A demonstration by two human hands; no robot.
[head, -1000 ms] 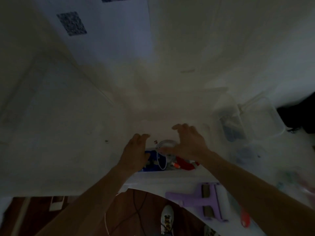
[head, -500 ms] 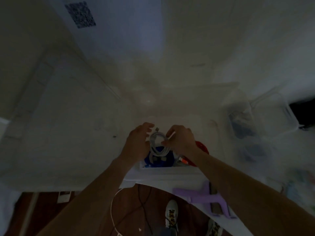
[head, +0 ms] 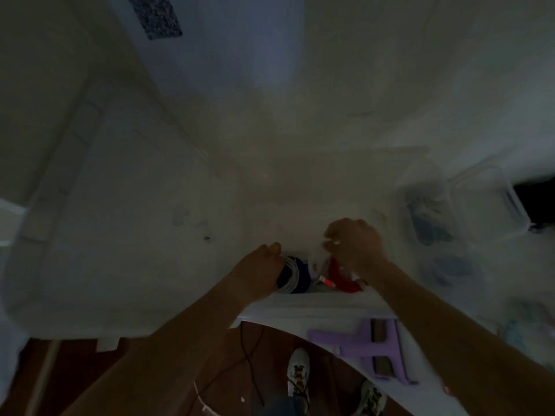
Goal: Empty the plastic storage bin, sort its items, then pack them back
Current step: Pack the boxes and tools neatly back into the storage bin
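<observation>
bystanders around a dim white table

a purple handled tool [head: 371, 345] is lying near the table's [head: 126, 265] front edge, a dark speckled square marker [head: 154, 15] is sitting at the far side, and a black shape [head: 537, 202] is showing at the right edge. below, white patterned shoes [head: 298, 370] are standing on the reddish-brown floor [head: 75, 370], where a thin dark cord [head: 249, 355] and a white cord [head: 204, 403] are trailing.

A coiled cable [head: 289, 277] lies just right of my left hand [head: 259, 273]. A USB plug [head: 326, 280] sits below my right hand [head: 356, 246]. A lint roller [head: 372, 351] lies nearer me; a clear container [head: 480, 202] stands to its right.
</observation>
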